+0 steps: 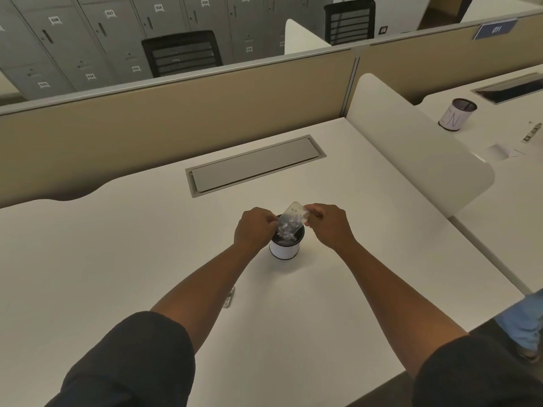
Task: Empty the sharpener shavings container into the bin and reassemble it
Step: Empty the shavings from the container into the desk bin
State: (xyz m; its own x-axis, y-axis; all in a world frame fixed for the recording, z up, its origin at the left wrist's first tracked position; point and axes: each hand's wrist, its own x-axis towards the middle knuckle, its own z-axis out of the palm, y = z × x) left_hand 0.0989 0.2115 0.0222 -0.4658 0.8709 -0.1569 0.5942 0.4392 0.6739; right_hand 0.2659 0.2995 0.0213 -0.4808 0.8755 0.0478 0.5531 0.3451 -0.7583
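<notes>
Clear plastic shavings container is tilted, long axis slanting down-left, open mouth just over the small round bin w/ white wall and black rim, mid-desk toward the near edge. Right hand pinches its upper end; left hand fingers curled at the lower end, exact grip can't tell. Shavings bunched low, so prob more tilt needed. Small object, maybe the sharpener body, lies nearer the left arm.
</notes>
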